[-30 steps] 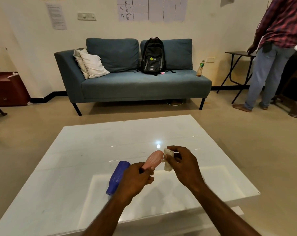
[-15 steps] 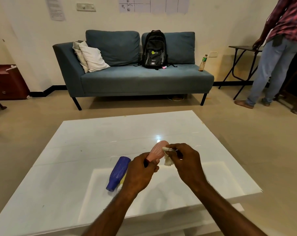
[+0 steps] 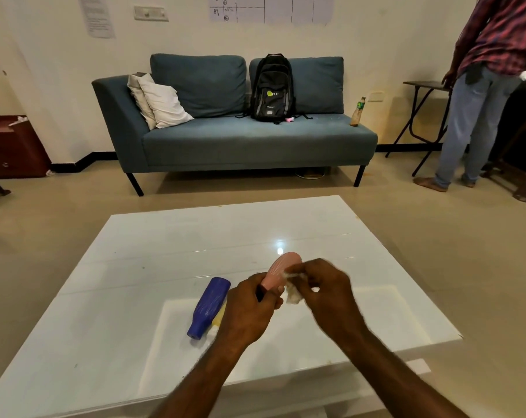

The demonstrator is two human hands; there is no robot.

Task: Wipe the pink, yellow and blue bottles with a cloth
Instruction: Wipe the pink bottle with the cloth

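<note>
My left hand [image 3: 249,309] grips the pink bottle [image 3: 281,271] by its neck, above the white table [image 3: 135,342]; my right hand [image 3: 325,289] pinches the cloth [image 3: 292,292] against its side. I judge that hard rubbing could twist it loose onto the blue bottle [image 3: 209,306] and half-hidden yellow bottle [image 3: 219,316] lying beyond.

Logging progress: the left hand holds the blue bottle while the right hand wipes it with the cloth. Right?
Not quite. In the head view the left hand holds the pink bottle while the right hand wipes it with the cloth; the blue bottle lies on the table.
</note>
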